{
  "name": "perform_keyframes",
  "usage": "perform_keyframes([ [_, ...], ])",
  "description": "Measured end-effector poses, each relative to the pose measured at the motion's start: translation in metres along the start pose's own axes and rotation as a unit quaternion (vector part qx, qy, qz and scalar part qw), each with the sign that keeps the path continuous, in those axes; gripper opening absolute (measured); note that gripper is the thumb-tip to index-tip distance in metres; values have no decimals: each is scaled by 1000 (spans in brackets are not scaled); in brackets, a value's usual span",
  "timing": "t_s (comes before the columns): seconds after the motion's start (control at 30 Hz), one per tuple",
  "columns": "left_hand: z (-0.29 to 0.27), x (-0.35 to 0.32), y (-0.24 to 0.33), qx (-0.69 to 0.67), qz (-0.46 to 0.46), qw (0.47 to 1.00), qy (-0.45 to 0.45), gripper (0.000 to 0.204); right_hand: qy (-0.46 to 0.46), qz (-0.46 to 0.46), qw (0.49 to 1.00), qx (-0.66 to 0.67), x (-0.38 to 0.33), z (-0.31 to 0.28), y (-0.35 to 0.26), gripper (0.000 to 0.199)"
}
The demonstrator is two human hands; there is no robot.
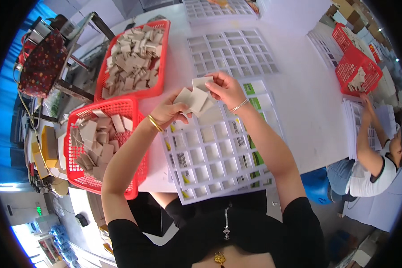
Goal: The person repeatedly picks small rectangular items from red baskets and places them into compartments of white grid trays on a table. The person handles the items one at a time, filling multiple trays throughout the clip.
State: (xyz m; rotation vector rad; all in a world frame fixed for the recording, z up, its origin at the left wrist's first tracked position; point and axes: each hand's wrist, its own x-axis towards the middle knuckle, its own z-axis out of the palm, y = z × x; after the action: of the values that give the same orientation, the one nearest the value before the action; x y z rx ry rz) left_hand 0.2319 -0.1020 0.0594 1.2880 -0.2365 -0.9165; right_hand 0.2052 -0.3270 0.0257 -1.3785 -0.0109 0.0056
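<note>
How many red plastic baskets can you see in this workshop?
4. Two red plastic baskets of beige tiles sit left of the person: one near, one farther back. Two more stand far right, and. Others may be hidden.

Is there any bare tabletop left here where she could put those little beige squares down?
Yes: a bare white strip of table lies right of the grid tray, running toward the far red basket. The left side is crowded: two red baskets of tiles sit against the trays. Both hands hold tiles.

A packing workshop: red baskets of beige tiles, white grid trays, co-worker alongside.
</note>
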Motion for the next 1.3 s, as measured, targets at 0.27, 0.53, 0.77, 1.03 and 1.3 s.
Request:
perform_keyframes([
  [0.27,37,-27,-69,-170,17,975,143,51,-22,-59,938,-340,-69,-41,28,20],
  [0.53,59,-79,-140,-223,12,953,204,51,-147,-30,906,-396,-75,-37,58,18],
  [0.77,67,-86,-160,-247,32,947,203,49,-112,-239,782,-564,-80,-23,54,23],
  [1.03,84,-81,-160,-156,64,965,201,40,-221,21,949,-223,-109,9,42,21],
  [1.3,86,-88,-165,-77,86,957,267,27,-151,163,962,-157,-133,17,38,23],
])
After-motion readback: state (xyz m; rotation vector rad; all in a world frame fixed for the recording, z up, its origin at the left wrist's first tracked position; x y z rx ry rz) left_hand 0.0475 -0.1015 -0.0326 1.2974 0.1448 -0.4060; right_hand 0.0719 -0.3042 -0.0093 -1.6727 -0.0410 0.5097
